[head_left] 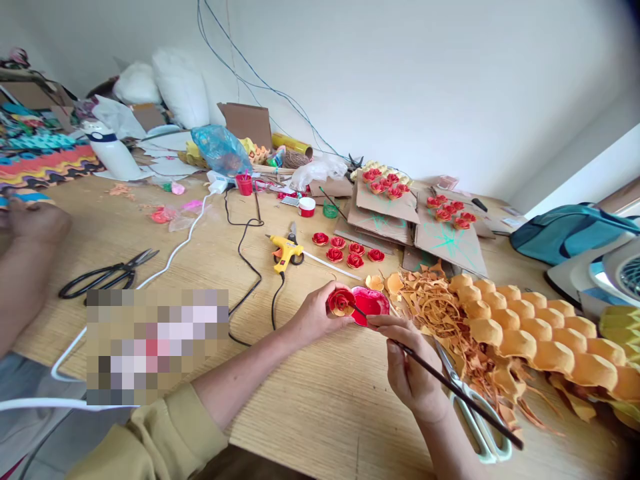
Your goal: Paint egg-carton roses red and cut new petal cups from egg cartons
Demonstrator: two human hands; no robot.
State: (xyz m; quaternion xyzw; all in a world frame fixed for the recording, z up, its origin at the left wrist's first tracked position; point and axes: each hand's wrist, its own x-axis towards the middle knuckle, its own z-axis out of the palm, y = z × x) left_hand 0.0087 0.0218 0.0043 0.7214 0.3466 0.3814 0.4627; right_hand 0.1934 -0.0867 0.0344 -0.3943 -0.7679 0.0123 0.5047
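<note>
My left hand (pixel 320 312) holds a paper rose (pixel 342 301), its inside red and its outer petals partly orange. In my right hand (pixel 411 363) is a long dark paintbrush (pixel 457 392), gripped near its front, with the tip at the rose's right edge. Just behind the rose lies a shallow dish of red paint (pixel 371 303). Orange paper blossoms (pixel 375 283) sit beyond the dish. Several red roses (pixel 355 249) stand in a group farther back. White-handled scissors (pixel 480 427) lie under my right forearm, partly hidden.
Orange egg trays (pixel 535 327) and paper scraps (pixel 434 300) cover the right side. A yellow glue gun (pixel 286 253) with a black cord lies mid-table. Black scissors (pixel 113 272) and a white cable (pixel 175 250) are leftward. Cardboard sheets (pixel 443 243) bear more roses. Another person's hand (pixel 37 220) shows far left.
</note>
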